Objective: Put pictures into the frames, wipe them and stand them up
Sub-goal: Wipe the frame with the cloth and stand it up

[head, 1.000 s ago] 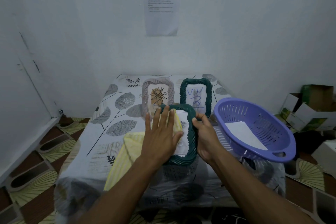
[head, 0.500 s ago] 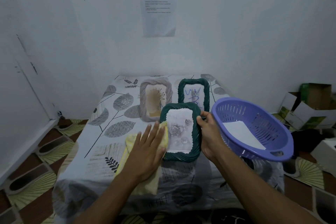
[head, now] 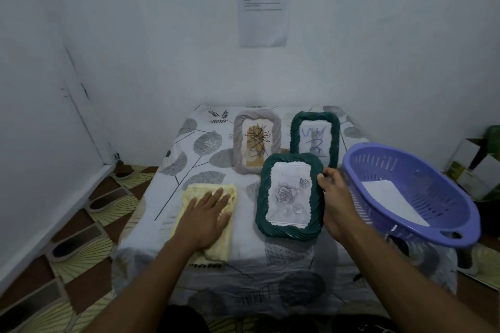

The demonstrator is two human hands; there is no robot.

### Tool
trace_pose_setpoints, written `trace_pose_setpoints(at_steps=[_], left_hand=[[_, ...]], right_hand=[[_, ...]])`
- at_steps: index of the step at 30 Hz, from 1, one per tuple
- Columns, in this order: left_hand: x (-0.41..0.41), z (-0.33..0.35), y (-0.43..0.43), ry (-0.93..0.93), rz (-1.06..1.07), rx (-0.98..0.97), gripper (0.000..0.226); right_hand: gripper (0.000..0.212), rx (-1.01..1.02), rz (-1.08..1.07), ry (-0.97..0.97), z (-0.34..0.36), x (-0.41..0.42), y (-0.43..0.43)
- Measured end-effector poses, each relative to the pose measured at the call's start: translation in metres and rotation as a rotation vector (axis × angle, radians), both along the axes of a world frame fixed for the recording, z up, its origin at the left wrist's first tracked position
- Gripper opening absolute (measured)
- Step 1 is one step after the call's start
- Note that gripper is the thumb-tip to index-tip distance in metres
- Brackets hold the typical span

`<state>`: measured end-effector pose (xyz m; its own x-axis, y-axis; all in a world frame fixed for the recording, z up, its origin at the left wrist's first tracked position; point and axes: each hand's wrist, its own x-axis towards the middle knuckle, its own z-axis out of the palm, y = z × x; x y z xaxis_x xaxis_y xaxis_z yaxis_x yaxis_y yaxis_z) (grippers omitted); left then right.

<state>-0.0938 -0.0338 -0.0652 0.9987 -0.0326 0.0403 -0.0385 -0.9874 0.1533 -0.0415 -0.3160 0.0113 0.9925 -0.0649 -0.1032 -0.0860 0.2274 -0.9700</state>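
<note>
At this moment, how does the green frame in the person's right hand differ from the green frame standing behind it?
The near green frame shows grey roses; the far green frame shows blue scribbles. The right hand grips the near green frame's right edge; the far green frame stands untouched. The near green frame hides the far green frame's lower left corner. Both have dark green twisted rims and portrait orientation.
</note>
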Motion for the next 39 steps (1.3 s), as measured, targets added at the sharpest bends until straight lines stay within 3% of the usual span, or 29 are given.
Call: trace_pose_setpoints(at_steps=[6,13,17,19,22,25,27,39], left_hand=[[-0.018,0.0,0.067,0.017,0.122,-0.016,0.055],[-0.018,0.013,0.067,0.103,0.146,-0.113,0.059],[-0.013,0.051,0.043,-0.253,0.121,-0.515,0.056],[-0.011,0.067,0.028,-0.389,0.148,-0.677,0.041],[-0.005,0.086,0.017,-0.312,0.287,-0.973,0.041],[0.003,0.097,0.02,-0.079,0.354,-1.514,0.039],[0.009,0.1,0.028,-0.061,0.359,-1.661,0.031],[0.091,0.105,0.106,-0.244,0.31,-1.672,0.032]], right_hand=[[0.019,-0.007,0.078,0.026,-0.001,-0.004,0.036],[0.017,0.028,0.15,0.021,0.007,-0.006,0.071],[0.012,0.057,0.178,0.005,0.013,-0.002,0.086],[0.012,0.066,0.206,-0.014,0.017,-0.002,0.095],[0.012,0.081,0.274,-0.036,0.023,0.001,0.11],[0.015,0.052,0.332,-0.084,0.028,0.005,0.126],[0.016,0.017,0.362,-0.108,0.029,0.01,0.136],[0.018,-0.031,0.362,-0.114,0.032,0.085,0.209]])
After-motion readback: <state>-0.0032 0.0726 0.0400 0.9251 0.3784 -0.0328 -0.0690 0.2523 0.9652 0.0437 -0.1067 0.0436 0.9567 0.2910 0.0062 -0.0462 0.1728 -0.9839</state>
